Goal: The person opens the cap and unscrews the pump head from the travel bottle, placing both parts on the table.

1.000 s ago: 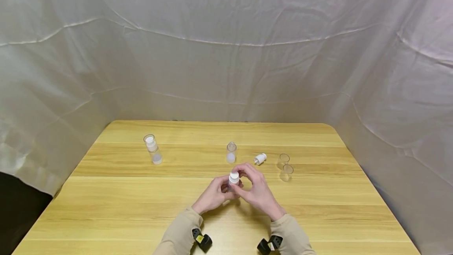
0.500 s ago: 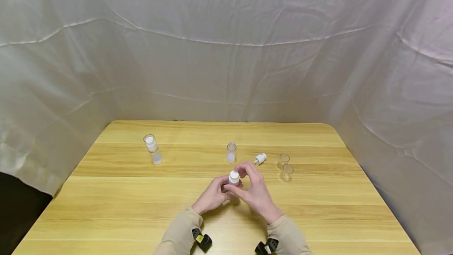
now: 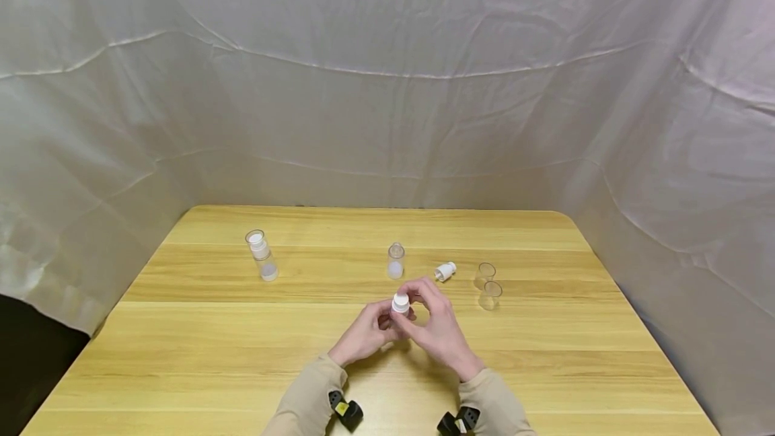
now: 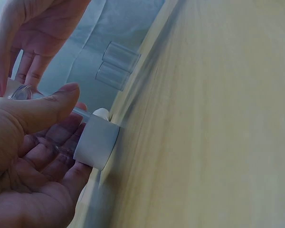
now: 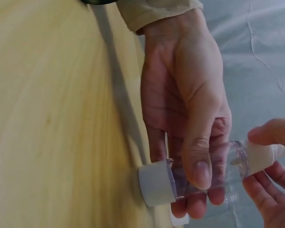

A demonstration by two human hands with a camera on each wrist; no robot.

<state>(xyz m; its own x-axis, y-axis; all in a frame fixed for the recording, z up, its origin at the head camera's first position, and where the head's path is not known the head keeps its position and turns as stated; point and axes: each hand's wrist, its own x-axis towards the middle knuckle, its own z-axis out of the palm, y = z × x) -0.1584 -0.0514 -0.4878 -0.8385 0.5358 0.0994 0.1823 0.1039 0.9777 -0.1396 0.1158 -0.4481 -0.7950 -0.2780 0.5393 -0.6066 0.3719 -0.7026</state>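
One clear cylindrical bottle (image 5: 232, 165) with white base (image 5: 156, 184) and white top (image 5: 260, 157).

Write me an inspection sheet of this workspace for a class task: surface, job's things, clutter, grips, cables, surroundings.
Surface: wooden table, pale grain.
Job's things: held bottle; left bottle and middle bottle, standing; loose top, on its side; far cylinder and near cylinder, both clear.
Clutter: nothing seen.
Grips: left grip round the held bottle's clear body; right grip pinching its white top.
Cables: nothing seen.
Surroundings: greyish cloth behind and at both sides.
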